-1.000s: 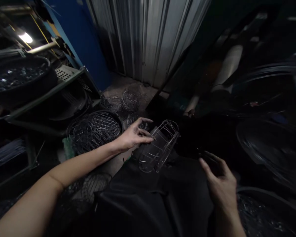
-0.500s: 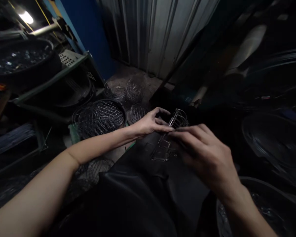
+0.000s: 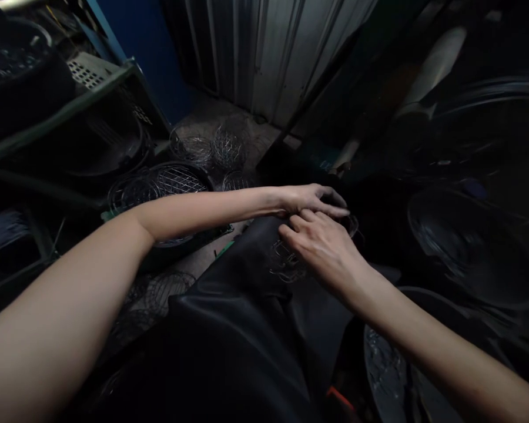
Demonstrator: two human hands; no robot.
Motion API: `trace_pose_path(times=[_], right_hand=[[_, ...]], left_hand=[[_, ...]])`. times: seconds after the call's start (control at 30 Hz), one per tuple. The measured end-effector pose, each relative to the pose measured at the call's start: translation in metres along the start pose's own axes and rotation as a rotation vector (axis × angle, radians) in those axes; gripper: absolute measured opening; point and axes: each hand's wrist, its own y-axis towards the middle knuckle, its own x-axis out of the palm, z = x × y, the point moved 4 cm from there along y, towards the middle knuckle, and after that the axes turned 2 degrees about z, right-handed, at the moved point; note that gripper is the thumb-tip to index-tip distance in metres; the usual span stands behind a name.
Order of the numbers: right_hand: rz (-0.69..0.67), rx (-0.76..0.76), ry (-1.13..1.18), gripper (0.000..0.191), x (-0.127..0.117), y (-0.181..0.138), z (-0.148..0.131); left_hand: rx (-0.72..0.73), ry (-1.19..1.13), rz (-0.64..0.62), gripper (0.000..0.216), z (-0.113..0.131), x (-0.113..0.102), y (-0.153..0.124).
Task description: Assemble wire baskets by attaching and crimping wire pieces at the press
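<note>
Now the wire cage point(image 3: 286, 264) lies against the black apron point(image 3: 242, 329), more hidden than before, with only its lower bars and far rim showing around the hands. To the left, round wire racks point(image 3: 158, 188) and small wire baskets point(image 3: 209, 147) sit on the floor. The left hand point(image 3: 311, 200) has reached further across, curled narrowly over the cage's far end. The right hand point(image 3: 321, 247) has closed in on top, beside a black tub point(image 3: 379, 364).

Corrugated metal wall point(image 3: 264, 53) (dimly lit)
</note>
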Motion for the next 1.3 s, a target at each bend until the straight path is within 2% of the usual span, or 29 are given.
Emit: trace_pose_path(times=[0.1,0.23,0.37,0.53,0.63,0.73,0.83,0.9,0.97,1.03,1.13,1.23,1.3], right_hand=[[-0.167,0.045,0.041,0.025,0.030,-0.002,-0.001],[-0.328,0.007,0.117,0.027,0.069,-0.023,0.002],[-0.377,-0.008,0.153,0.020,0.103,-0.056,0.009],[-0.366,0.059,0.110,0.025,0.148,-0.081,0.004],[-0.331,0.041,0.070,0.019,0.156,-0.082,0.000],[-0.250,0.012,0.034,0.020,0.149,-0.080,0.004],[-0.269,-0.038,0.047,0.021,0.146,-0.080,0.007],[-0.313,-0.097,0.066,0.019,0.147,-0.080,0.004],[-0.337,-0.139,0.068,0.019,0.147,-0.079,0.000],[-0.347,-0.147,0.058,0.020,0.145,-0.078,-0.001],[-0.292,-0.153,0.088,0.019,0.135,-0.078,0.002],[-0.145,-0.027,0.084,0.022,0.124,-0.080,0.019],[-0.134,0.071,0.065,0.022,0.124,-0.080,0.034]], left_hand=[[0.032,-0.085,-0.004,0.025,0.002,-0.004,-0.015],[0.138,-0.065,0.203,0.029,-0.003,-0.028,-0.046],[0.107,-0.048,0.293,0.032,-0.030,-0.046,-0.060],[0.036,-0.076,0.298,0.037,-0.058,-0.049,-0.063],[0.027,-0.065,0.293,0.040,-0.060,-0.050,-0.063],[0.036,-0.035,0.290,0.042,-0.056,-0.053,-0.065],[0.046,0.018,0.292,0.043,-0.058,-0.051,-0.061],[0.079,0.092,0.273,0.043,-0.067,-0.041,-0.050],[0.097,0.193,0.215,0.043,-0.085,-0.020,-0.030],[0.009,0.235,0.124,0.046,-0.112,0.009,-0.007],[-0.324,0.007,0.019,0.064,-0.156,0.050,0.016],[-0.392,-0.225,0.021,0.072,-0.173,0.070,0.022],[-0.397,-0.286,-0.011,0.076,-0.171,0.072,0.021]])
